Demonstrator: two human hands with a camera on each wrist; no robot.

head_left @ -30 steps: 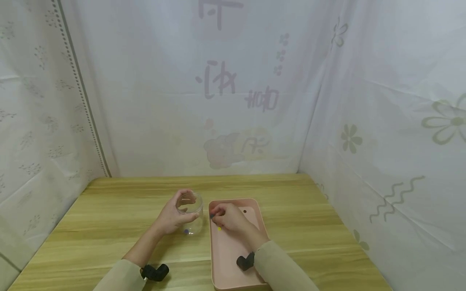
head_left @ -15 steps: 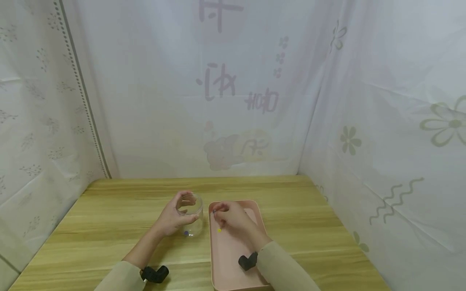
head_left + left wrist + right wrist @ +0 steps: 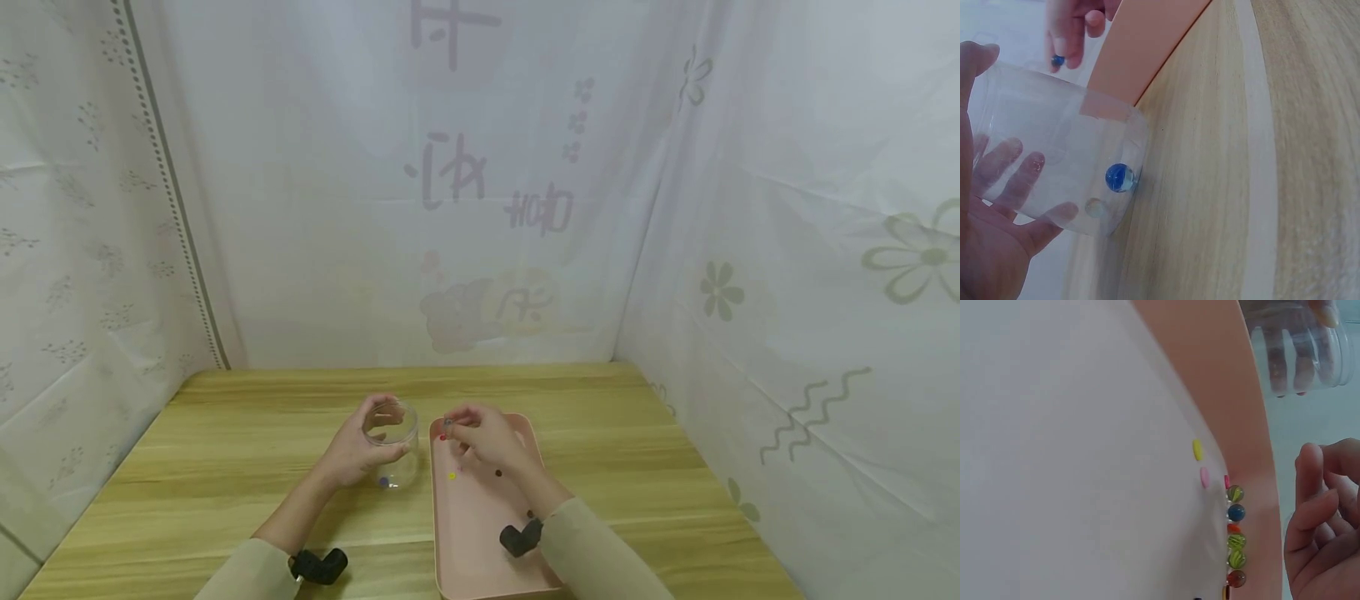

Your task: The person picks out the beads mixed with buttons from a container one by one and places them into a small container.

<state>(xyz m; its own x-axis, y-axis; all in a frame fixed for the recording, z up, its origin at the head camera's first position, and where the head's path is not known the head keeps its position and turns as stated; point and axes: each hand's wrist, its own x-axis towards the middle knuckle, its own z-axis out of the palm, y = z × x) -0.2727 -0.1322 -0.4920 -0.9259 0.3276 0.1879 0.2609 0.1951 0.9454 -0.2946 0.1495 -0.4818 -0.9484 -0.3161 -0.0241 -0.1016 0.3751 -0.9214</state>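
Observation:
My left hand (image 3: 351, 447) grips a clear jar (image 3: 1041, 119) around its side, with its mouth facing up on the table. At the jar's bottom sit a blue-and-clear marble (image 3: 1120, 178) and a paler round shape (image 3: 1095, 207). My right hand (image 3: 491, 439) is over the far end of the pink tray (image 3: 472, 542), pinching a small blue marble (image 3: 1057, 60) between its fingertips. Along the tray's wall in the right wrist view lie several marbles, among them a green-swirled marble (image 3: 1237, 559) and a blue marble (image 3: 1236, 512).
Small flat discs lie in the tray, such as a yellow disc (image 3: 1197, 450), a pink disc (image 3: 1204, 477) and a dark disc (image 3: 498, 473). The tray stands just right of the jar on the wooden table (image 3: 262, 408). Patterned white curtains (image 3: 315, 250) hang around the table.
My right hand has lifted from the tray's left side and shifted slightly away and right, the marble in its fingertips. Dark discs beneath it now show. My left hand and the jar stay put.

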